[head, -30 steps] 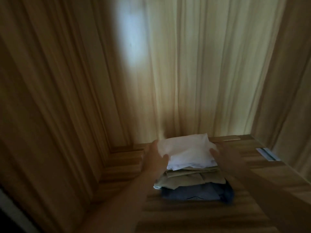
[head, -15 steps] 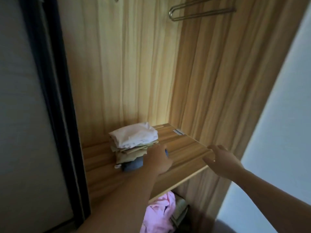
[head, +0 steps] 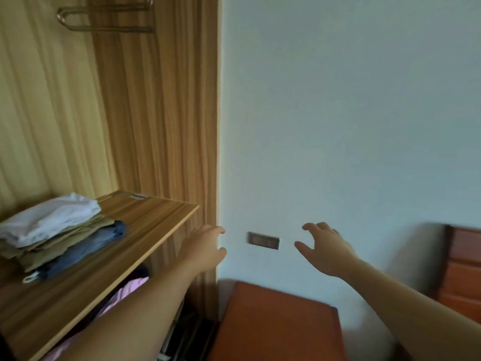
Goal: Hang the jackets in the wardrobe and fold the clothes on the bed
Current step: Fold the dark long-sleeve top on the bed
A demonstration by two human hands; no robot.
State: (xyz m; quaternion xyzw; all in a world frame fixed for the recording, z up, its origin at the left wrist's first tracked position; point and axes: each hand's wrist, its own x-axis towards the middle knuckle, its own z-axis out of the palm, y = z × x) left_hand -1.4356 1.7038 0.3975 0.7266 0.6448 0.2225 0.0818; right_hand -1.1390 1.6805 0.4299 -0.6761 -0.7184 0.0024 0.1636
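Reaching out empty, left hand [head: 205,250] and right hand [head: 325,250] fingers loosely spread; folded stack [head: 56,234] on shelf [head: 145,217].

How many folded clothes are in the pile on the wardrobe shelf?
3 can be told apart: a white piece on top, a khaki piece under it, and a blue piece at the bottom. Thin layers between them may be hidden.
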